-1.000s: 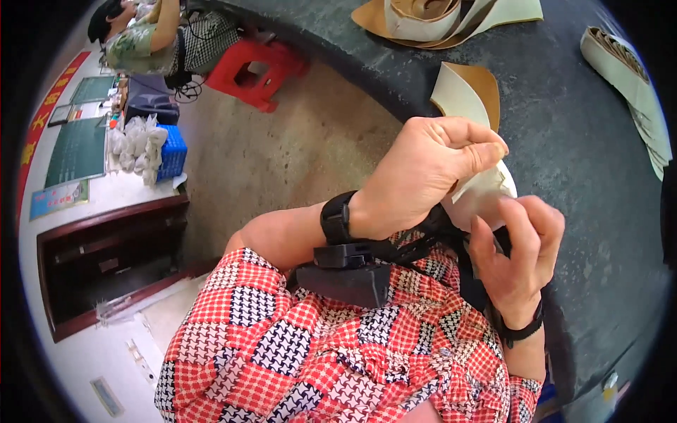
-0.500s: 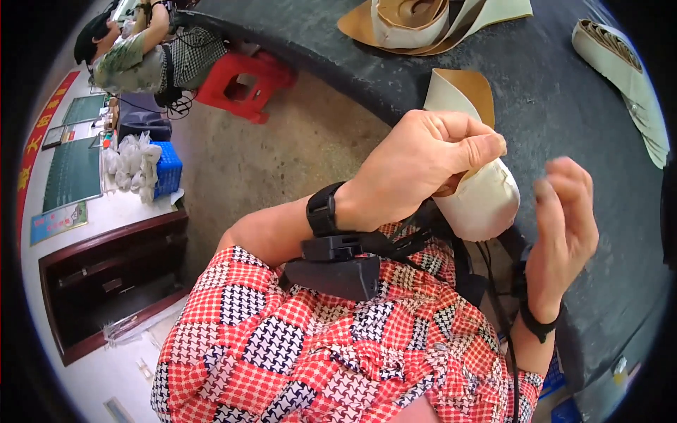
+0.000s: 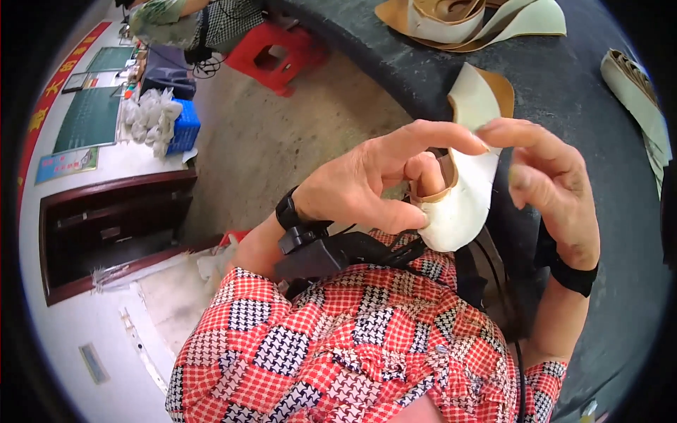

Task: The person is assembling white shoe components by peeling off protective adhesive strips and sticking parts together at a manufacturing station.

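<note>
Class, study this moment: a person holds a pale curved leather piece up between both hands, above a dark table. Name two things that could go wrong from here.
1. The left hand pinches the leather piece mainly at its lower end, and the right hand only touches its top with the fingertips, so it could slip down.
2. Another cut piece lies on the table just behind; a dropped piece might get mixed up with it.

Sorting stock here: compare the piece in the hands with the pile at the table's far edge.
The held piece is single and off the table; the pile is several pieces lying on the dark table. The held piece is curled by the left hand; the pile's strips lie loosely overlapped. Both are cream with tan backing.
</note>
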{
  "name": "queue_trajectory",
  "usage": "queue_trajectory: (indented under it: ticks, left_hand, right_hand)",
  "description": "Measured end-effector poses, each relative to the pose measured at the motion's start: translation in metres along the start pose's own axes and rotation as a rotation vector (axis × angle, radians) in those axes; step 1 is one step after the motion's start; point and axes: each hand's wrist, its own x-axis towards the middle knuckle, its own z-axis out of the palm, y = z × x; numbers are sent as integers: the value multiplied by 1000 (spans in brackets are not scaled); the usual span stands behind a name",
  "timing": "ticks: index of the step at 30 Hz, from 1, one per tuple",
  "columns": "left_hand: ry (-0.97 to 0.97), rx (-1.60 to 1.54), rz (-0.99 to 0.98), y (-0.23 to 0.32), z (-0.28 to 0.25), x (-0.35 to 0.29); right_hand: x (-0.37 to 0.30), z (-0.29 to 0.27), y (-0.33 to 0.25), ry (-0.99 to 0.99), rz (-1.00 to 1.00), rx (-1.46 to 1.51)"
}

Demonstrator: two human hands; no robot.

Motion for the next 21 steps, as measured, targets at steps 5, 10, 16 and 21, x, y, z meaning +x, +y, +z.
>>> queue_trajectory:
  ticks: [5,10,16,21]
  left_hand:
    - [89,38,1,1,14,-7]
    - [156,-4,18,7,32,-5]
    - [45,-39,314,34,10,18]
    - [-274,-7,418,101,16,86]
  right_hand:
    - [26,9,3,-355,111,-17]
    - [26,10,-4,-435,88,-18]
    - [20,-16,-51,-320,-156,-234]
    - [-22,-88,-39,264,221,-76]
